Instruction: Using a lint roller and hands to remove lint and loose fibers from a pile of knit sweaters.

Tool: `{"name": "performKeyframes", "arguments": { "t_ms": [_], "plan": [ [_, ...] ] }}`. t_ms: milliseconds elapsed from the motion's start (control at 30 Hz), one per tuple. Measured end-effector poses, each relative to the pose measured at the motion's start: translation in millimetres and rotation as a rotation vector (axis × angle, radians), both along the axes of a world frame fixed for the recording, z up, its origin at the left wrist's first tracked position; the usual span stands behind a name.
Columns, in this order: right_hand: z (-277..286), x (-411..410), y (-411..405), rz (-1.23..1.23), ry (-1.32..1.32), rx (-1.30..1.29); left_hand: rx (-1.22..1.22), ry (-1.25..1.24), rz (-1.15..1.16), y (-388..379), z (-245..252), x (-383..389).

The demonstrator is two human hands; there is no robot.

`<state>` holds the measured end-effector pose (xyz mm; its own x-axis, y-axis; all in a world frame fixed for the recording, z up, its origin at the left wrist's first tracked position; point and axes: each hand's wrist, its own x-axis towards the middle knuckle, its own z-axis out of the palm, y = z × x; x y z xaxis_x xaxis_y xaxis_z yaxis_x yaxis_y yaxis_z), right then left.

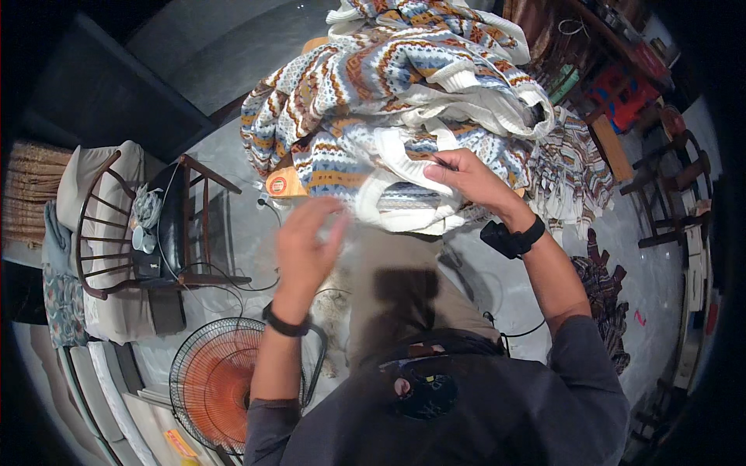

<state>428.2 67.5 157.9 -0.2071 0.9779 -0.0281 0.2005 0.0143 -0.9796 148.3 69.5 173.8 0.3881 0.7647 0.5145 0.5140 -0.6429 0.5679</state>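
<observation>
A large heap of patterned knit garments [373,76], white with blue, orange and brown bands, lies in front of me over a wooden surface. At its near edge, my right hand [463,175] grips the white ribbed trim [402,163] of one garment between thumb and fingers. A small dark object shows in that hand, too hidden to name. My left hand [312,239], blurred, is lifted to the left of the garment's near edge, fingers apart and nothing seen in it. A corner of the wooden surface [285,183] with a round sticker shows at the heap's left.
A pedestal fan [218,384] stands at lower left. Beyond it is a wooden chair [108,227] holding a white cup [143,240]. Cables [221,265] run over the floor. More knitwear [568,169] hangs at the right, and a dark knit pile [603,314] lies on the floor.
</observation>
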Motion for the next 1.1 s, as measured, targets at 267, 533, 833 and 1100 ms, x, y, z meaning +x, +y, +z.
{"name": "performKeyframes", "arguments": {
  "t_ms": [267, 533, 833, 1100],
  "plan": [
    [3.9, 3.0, 6.7, -0.078, 0.124, -0.156, 0.005, 0.050, -0.361, 51.4, -14.6, 79.3],
    [26.8, -29.7, -21.1, -0.274, -0.375, 0.511, -0.160, 0.044, -0.355, 60.5, -11.9, 76.1],
    [13.8, -29.8, -5.6, -0.155, -0.521, 0.446, -0.134, -0.042, -0.330, 57.2, -14.2, 76.1],
    [8.4, -22.6, -7.2, -0.110, 0.093, 0.030, -0.051, 0.074, -0.324, 55.5, -4.3, 73.7]
  ]
}}
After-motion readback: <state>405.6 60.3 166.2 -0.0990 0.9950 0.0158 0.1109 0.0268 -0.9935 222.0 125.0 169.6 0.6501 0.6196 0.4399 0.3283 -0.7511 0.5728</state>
